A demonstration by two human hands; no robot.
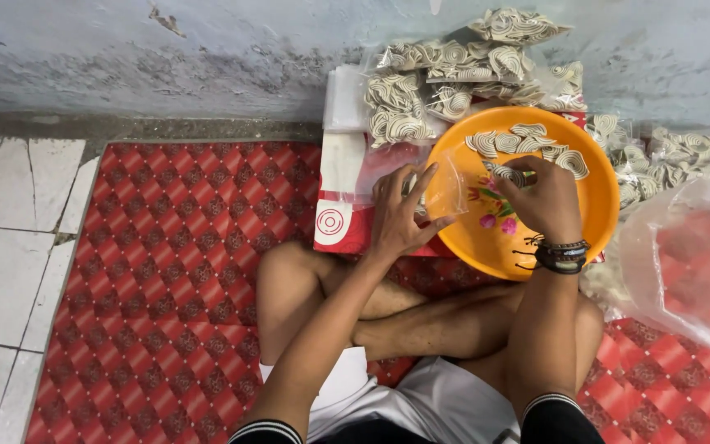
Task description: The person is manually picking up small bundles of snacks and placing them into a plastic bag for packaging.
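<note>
My left hand (400,215) holds a small clear plastic bag (445,187) open at the rim of an orange plate (601,197). My right hand (544,197), with dark bracelets on its wrist, is over the plate and pinches a cream spiral-patterned fan-shaped snack piece (507,174). Several more such pieces (527,141) lie on the plate's far side. The plate rests on a red and white flat box (338,222) in front of my crossed legs.
Filled clear bags of the same pieces (445,82) are piled against the grey wall. More bags (684,160) lie at right, beside a large clear bag (688,263). A red patterned mat (166,271) covers the floor, with white tiles (10,247) at left.
</note>
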